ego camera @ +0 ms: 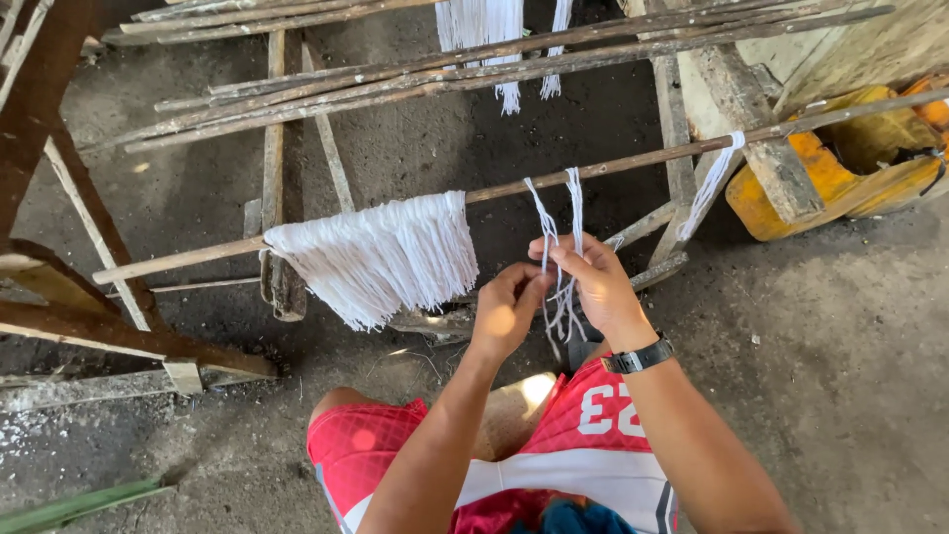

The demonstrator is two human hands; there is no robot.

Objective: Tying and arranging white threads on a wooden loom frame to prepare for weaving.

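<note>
A thick fringe of white strands [381, 255] already hangs packed along the left part of the wooden stick [633, 158], spreading into a fan that slopes down toward the person's knees. To its right, one small bunch of white string [563, 247] is looped over the same stick and hangs on its own — this is the piece in hand. Farther right a single strand [714, 183] dangles near a wooden post, and most of the stick between these pieces is bare, so by my reading a good share is hung and a long stretch is left.

The left hand [506, 314] is closed, fingertips pinching the lower ends of the bunch. The right hand [593, 277] is curled around the same strands a little higher, fingers pressed together on them. The two hands are touching or nearly so.

The string looks thin, soft and limp, bright white against the dark dirt floor [850, 356]. More white strands [484, 30] hang from higher sticks behind.
</note>
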